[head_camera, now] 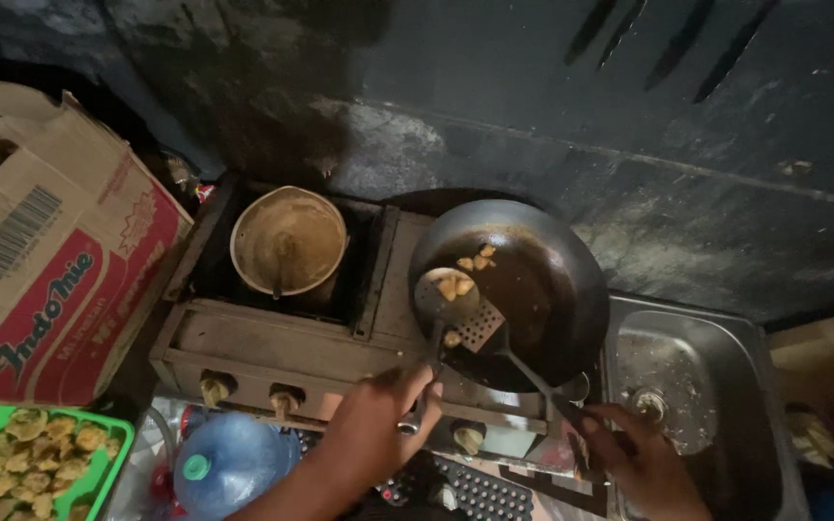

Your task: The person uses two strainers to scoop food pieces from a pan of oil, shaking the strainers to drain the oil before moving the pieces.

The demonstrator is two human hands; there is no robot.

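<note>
A dark wok (542, 253) with brown oil stands on the right burner of a two-burner stove (272, 340). A few golden fried pieces (476, 260) float in the oil. My left hand (375, 423) grips the handle of a round metal skimmer (444, 292) that holds two fried pieces over the wok. My right hand (635, 459) grips the handle of a slotted spatula (480, 326), whose blade lies against the skimmer at the wok's near side.
A pot (288, 241) of brownish liquid sits on the left burner. A cardboard box (41, 251) stands at the left. Below it is a green tray (113, 453) of fried pieces, beside a blue water jug (227, 465). A steel sink (702, 386) lies at the right.
</note>
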